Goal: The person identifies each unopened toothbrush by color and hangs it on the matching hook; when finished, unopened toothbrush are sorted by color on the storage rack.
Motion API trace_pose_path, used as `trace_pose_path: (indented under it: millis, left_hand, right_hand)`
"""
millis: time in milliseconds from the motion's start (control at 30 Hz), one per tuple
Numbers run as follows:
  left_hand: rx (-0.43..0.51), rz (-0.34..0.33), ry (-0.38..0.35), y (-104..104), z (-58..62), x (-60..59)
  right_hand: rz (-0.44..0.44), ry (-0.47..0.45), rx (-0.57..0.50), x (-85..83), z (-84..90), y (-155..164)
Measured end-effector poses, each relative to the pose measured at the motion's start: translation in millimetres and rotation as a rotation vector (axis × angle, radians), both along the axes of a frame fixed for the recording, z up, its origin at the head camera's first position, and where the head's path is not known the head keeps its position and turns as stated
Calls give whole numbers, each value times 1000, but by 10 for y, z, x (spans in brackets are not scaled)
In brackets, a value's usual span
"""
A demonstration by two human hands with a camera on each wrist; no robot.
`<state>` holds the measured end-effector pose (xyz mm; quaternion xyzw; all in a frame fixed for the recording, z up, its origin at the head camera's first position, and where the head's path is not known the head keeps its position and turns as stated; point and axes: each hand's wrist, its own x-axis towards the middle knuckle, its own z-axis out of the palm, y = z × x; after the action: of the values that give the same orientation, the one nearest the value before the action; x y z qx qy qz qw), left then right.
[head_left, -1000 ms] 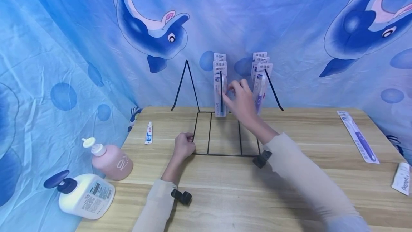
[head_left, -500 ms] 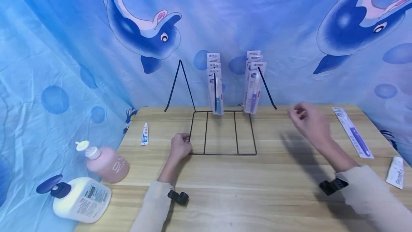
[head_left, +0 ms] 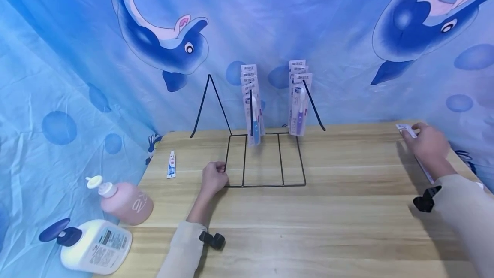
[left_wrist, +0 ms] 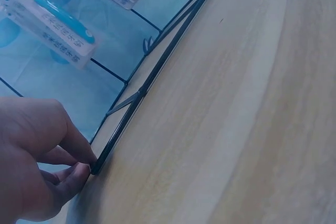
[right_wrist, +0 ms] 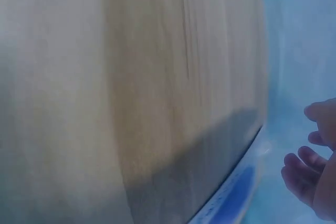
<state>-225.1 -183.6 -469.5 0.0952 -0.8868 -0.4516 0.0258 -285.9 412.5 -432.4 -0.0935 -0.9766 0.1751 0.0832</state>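
In the head view, my left hand (head_left: 214, 179) pinches the front left corner of a black wire display rack (head_left: 266, 186). The left wrist view shows thumb and fingertips of that hand (left_wrist: 37, 156) on the wire end. Two rows of carded toothbrushes hang from the rack, a middle row (head_left: 254, 115) and a right row (head_left: 299, 110); its left hook holds none. At far right, my right hand (head_left: 428, 145) hovers over a packaged toothbrush (head_left: 404, 128) lying on the table, covering much of it. In the right wrist view, its fingers (right_wrist: 299, 177) are spread apart above the package (right_wrist: 236, 195).
A small toothpaste tube (head_left: 171, 164) lies left of the rack. Nearer on the left are a pink pump bottle (head_left: 127, 203) and a white pump bottle (head_left: 96, 246). The right sleeve nearly hides a white tube (head_left: 480, 185). A blue dolphin curtain (head_left: 332, 25) hangs behind.
My right hand has left the middle row of hanging toothbrushes and moved right to the packaged toothbrush on the table. My left hand has kept its hold on the rack.
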Motion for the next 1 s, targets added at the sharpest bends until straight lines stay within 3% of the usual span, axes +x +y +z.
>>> trace_pose_path:
  millis: [133,333,633,800,1000]
  left_hand:
    - [16,-2,12,-11,1,6]
    - [-9,-18,49,-24,15,6]
    - [-5,-21,41,-30,-2,-7]
    - [-5,-22,37,-23,-9,-11]
    - [-4,-9,42,-22,-6,2]
  right_hand:
    - [-48,-88,4,-105,-36,120]
    - [-65,-93,-8,-180,-181,200]
    - [-126,-126,-9,-270,-334,220]
    - [-180,-204,47,-312,-311,196]
    - [-174,-220,86,-344,-254,153]
